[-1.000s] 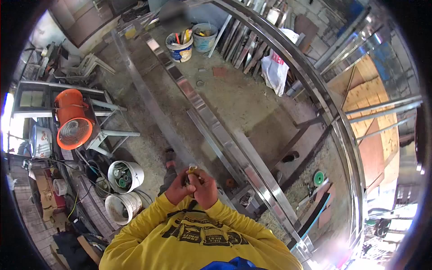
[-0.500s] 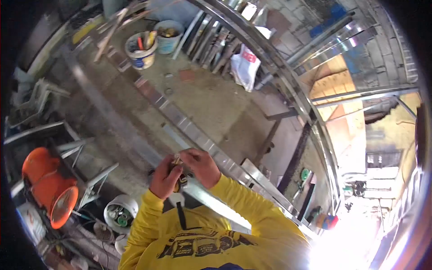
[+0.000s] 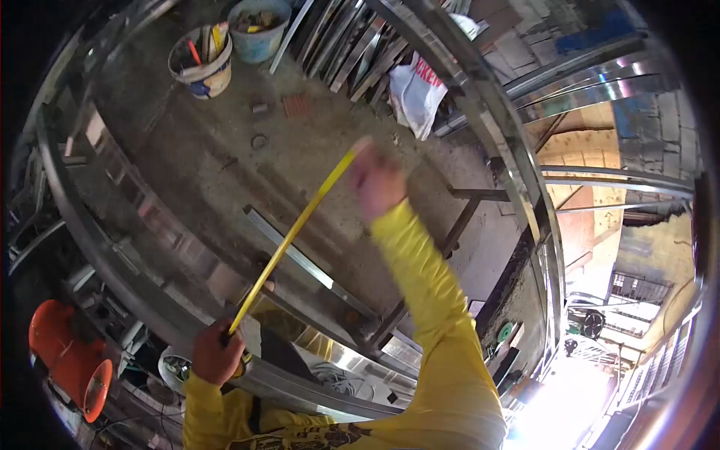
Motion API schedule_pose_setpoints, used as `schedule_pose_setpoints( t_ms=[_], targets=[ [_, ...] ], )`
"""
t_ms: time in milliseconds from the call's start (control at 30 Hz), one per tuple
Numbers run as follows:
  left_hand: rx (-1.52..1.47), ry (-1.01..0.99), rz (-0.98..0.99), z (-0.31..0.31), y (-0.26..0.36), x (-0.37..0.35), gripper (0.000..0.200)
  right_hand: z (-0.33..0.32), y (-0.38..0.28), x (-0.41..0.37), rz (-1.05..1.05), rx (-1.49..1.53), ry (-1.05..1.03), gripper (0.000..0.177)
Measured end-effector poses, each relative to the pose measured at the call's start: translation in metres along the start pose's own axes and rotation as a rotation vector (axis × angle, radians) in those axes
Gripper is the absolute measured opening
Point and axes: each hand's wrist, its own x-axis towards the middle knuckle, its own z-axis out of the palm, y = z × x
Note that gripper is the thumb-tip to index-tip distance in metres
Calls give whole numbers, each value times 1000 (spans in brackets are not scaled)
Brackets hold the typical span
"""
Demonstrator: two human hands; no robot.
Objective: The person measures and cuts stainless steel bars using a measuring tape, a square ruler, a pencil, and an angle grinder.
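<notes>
My left hand (image 3: 217, 352) is closed around the dark case of a tape measure, low in the view, just above the near metal bar. From it a yellow tape blade (image 3: 289, 238) runs straight up to the right. My right hand (image 3: 377, 180), smeared by motion, grips the blade's far end with the arm stretched forward. The drawn-out blade passes above a short metal bar (image 3: 307, 264) and the concrete floor. Most of the case is hidden by my left fingers.
Long metal rails (image 3: 135, 281) cross the near left. Two buckets (image 3: 201, 64) stand at the back, beside leaning metal lengths (image 3: 341, 49) and a white bag (image 3: 416, 97). An orange blower-like object (image 3: 71, 360) is at lower left. Curved metal framing (image 3: 517, 165) rises at right.
My hands were close together at the tape measure; now they are far apart, the right one forward. The yellow blade is drawn out between them. My view has shifted.
</notes>
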Motion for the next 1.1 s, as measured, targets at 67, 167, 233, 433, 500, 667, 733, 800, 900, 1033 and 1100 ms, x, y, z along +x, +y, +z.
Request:
schedule_pose_setpoints(
  t_ms=[67, 167, 233, 433, 500, 667, 733, 800, 900, 1033, 1100],
  targets=[
    [115, 26, -69, 2, -1, -1, 25, 57, 120, 37, 272, 28, -103, 32],
    [115, 31, -81, 13, -12, -1, 27, 83, 228, 86, 472, -165, -154, 29],
    [113, 96, -22, 26, -22, 4, 31, 76, 254, 109, 504, -314, -188, 36],
    [160, 150, 113, 45, -11, 11, 28, 71, 284, 135, 496, -359, -538, 48],
    [143, 126, 131, 39, -10, 13, 23, 80, 304, 136, 462, -343, -548, 47],
    [156, 100, 87, 26, -15, 7, 26, 97, 318, 143, 445, -341, -580, 46],
    [175, 35, 7, 18, -7, 6, 30, 102, 314, 148, 442, -339, -578, 46],
    [155, 93, 77, 22, -15, 5, 31, 103, 310, 149, 437, -342, -585, 45],
    [226, 108, 111, 23, -20, 3, 33, 104, 307, 153, 435, -341, -592, 45],
    [271, 112, 103, 21, -18, 2, 35, 109, 308, 158, 421, -348, -599, 44],
    [245, 124, 88, 20, -15, 3, 37, 111, 306, 160, 414, -347, -599, 43]
  ],
)
